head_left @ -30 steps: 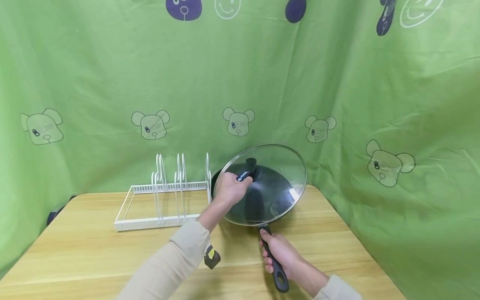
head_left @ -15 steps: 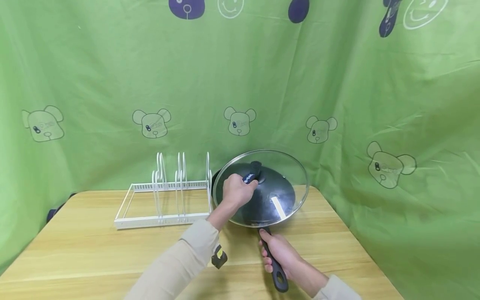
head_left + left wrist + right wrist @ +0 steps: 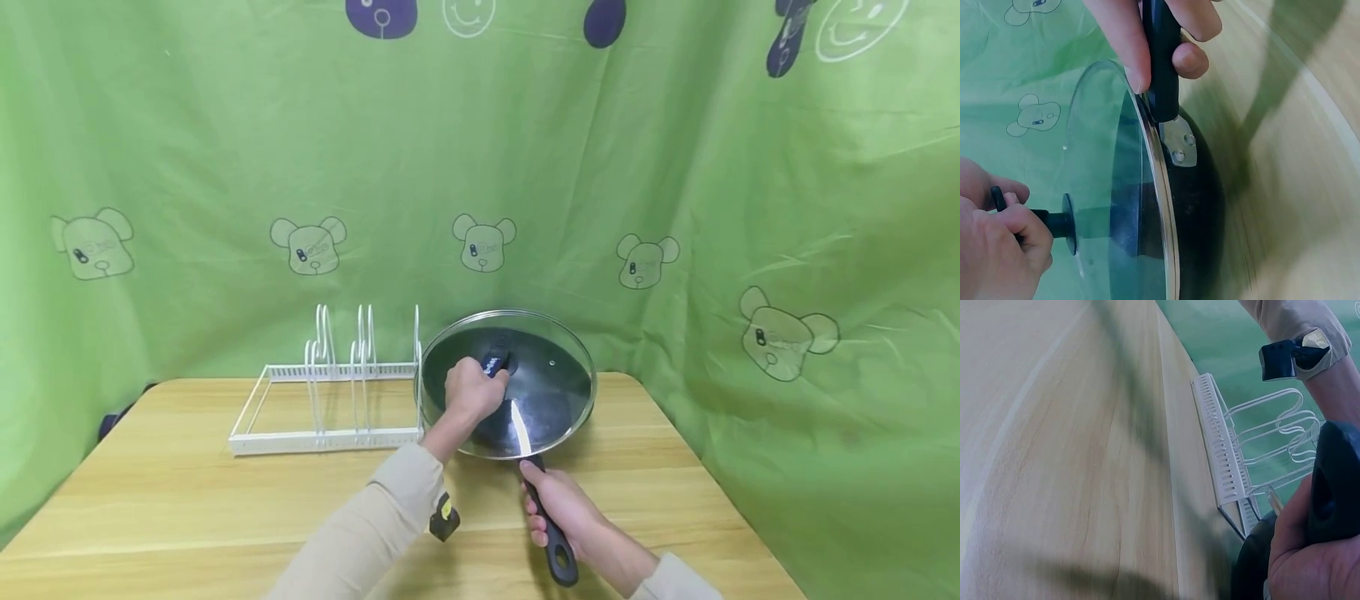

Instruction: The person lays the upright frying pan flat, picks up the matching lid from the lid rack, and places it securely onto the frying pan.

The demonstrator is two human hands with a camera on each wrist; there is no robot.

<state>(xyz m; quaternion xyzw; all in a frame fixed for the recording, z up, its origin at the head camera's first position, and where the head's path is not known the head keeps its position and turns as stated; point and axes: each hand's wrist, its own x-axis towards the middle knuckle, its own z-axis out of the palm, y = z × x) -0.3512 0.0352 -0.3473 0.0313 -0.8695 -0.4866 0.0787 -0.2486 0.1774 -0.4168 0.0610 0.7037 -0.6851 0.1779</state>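
A glass lid [image 3: 558,400] with a metal rim lies over a dark wok [image 3: 1204,200] on the table. My left hand [image 3: 474,390] grips the lid's black knob [image 3: 493,364]; in the left wrist view that knob [image 3: 1054,222] stands out from the glass. Lower right, my right hand [image 3: 568,504] is wrapped round the wok's long black handle [image 3: 558,557]. Near the handle's metal bracket [image 3: 1180,142], the lid's rim appears to meet the wok's edge. Most of the wok's inside shows only through the glass.
Left of the wok, close by it, stands a white wire rack [image 3: 322,442] with upright loops. Green cloth [image 3: 390,167] with bear prints hangs behind and beside the wooden table [image 3: 187,508].
The lid has come down and slightly left onto the wok, its tilt lessening, with my left hand on the knob throughout. My right hand and the handle have stayed about the same.
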